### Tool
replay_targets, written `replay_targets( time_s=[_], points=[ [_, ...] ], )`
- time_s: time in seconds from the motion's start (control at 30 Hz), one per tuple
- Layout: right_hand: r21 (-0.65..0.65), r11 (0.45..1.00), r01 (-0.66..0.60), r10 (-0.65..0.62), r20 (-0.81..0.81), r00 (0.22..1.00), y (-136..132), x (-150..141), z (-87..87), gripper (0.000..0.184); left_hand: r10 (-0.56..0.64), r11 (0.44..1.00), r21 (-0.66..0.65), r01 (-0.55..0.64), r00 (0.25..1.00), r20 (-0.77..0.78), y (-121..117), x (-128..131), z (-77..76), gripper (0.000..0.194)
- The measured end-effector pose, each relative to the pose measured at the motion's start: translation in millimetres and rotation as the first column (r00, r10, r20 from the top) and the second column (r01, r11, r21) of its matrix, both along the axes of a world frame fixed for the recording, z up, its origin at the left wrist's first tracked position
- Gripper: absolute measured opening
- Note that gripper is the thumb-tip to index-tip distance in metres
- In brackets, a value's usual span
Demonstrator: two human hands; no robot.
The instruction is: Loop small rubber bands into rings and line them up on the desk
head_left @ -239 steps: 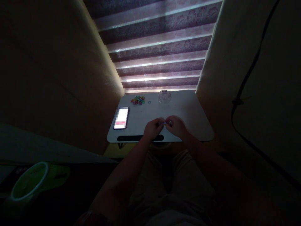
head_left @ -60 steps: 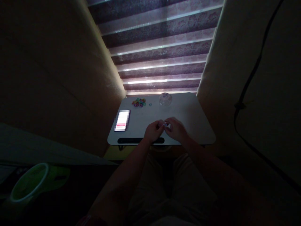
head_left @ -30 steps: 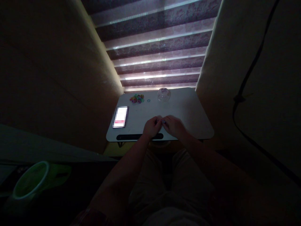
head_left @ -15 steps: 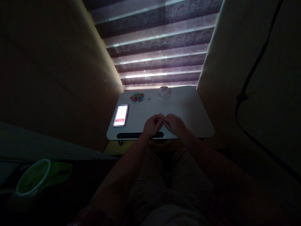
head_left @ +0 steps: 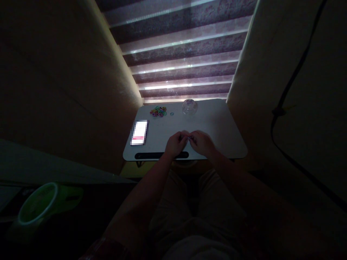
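Observation:
Above the front part of the white lap table point(head_left: 217, 141), my left hand point(head_left: 175, 143) and my right hand point(head_left: 201, 142) meet at the fingertips. Both are closed in a pinch around something small between them, too dark and tiny to name. Farther back on the tabletop lies a pile of colourful small bands point(head_left: 158, 112), with a single pale blue band point(head_left: 171, 113) apart from it on the right. A clear round container point(head_left: 189, 107) stands near the back edge, beyond my hands.
A phone point(head_left: 139, 133) with a lit, blurred screen lies at the table's left. The black slot strip point(head_left: 149, 155) runs along the front edge, partly under my left forearm. A green bin point(head_left: 40, 204) is at lower left; a dark strap point(head_left: 291, 77) hangs at right.
My hands stay in nearly the same place. The fingers of my right hand have shifted slightly at the pinch; the things on the table have not moved.

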State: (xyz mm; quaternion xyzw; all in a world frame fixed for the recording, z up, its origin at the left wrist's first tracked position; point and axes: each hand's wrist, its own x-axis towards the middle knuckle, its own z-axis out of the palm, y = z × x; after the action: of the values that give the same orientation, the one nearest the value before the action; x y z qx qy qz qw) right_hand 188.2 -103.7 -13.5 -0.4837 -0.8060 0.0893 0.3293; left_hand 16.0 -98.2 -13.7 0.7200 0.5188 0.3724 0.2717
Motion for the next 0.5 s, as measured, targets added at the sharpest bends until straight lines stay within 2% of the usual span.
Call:
replay_targets(
  time_s=[0.5],
  points=[
    [-0.02, 1.0, 0.023, -0.024, -0.024, 0.999, 7.2, 1.8, -8.4, 0.008, -0.033, 0.999, 0.002, 0.033, 0.999, 0.006, -1.7, 0.9, 1.3, 0.023]
  ],
)
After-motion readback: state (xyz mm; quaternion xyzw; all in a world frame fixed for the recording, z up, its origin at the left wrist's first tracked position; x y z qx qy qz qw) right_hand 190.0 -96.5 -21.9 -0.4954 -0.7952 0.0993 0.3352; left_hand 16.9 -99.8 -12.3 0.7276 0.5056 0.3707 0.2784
